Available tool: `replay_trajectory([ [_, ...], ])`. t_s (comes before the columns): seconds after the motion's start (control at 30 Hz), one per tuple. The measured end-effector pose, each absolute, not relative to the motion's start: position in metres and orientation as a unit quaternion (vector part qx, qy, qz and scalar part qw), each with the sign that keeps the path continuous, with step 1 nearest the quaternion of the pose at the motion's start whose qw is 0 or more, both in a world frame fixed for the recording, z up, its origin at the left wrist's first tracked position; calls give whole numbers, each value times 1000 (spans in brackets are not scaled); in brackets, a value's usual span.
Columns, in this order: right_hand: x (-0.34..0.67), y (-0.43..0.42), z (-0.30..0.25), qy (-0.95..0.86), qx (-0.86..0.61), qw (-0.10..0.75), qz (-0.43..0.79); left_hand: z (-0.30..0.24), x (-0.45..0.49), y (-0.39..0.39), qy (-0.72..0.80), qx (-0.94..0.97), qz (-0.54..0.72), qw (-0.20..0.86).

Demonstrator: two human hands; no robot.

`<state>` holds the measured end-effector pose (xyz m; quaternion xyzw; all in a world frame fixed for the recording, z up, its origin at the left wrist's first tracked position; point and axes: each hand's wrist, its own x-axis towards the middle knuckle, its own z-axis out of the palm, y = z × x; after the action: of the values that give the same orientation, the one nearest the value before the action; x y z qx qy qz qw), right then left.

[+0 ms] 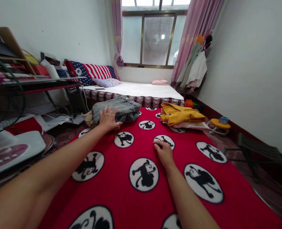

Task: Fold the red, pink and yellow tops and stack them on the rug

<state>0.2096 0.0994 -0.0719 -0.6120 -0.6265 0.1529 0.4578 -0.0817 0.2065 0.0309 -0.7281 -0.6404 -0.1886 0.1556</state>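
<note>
My left hand point(107, 118) lies with its fingers spread on a folded stack of grey-blue denim clothes point(128, 106) at the far left of the red blanket. My right hand point(163, 149) rests low over the blanket point(129, 200), near its middle, loosely curled with a gap between thumb and fingers and nothing visible in it. Beyond that hand, to the right, sits a folded pile with a yellow garment point(179, 114) on top and a pale pink one point(193, 125) beneath. White circles with black monkey figures cover the blanket.
A white-covered bed point(141, 89) stands behind the blanket, under the window. To the left are a cluttered desk point(48, 83) and a fan point(12, 152). A folding stool point(257, 149) and a small yellow stool point(219, 124) stand on the right; clothes point(195, 71) hang by the curtain.
</note>
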Motion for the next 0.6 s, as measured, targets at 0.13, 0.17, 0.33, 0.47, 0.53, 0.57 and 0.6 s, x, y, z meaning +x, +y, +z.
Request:
replay_trajectory([
  [0.13,208,99,-70,-620,-618,460,149,30,-110,237,-703,-701,-86,87],
  [0.17,208,99,-70,-621,-616,461,151,27,-111,240,-702,-702,-77,90],
  [0.33,206,98,-69,-616,-620,459,162,30,-108,243,-697,-704,-75,112],
  [0.47,207,99,-69,-616,-622,458,154,54,-106,235,-712,-685,-111,107],
  [0.53,208,101,-69,-609,-624,464,158,73,-105,228,-708,-678,-163,108],
  [0.57,208,102,-69,-601,-625,470,164,84,-104,224,-704,-677,-185,111],
  [0.6,208,103,-69,-593,-626,477,170,96,-103,222,-697,-677,-205,117],
])
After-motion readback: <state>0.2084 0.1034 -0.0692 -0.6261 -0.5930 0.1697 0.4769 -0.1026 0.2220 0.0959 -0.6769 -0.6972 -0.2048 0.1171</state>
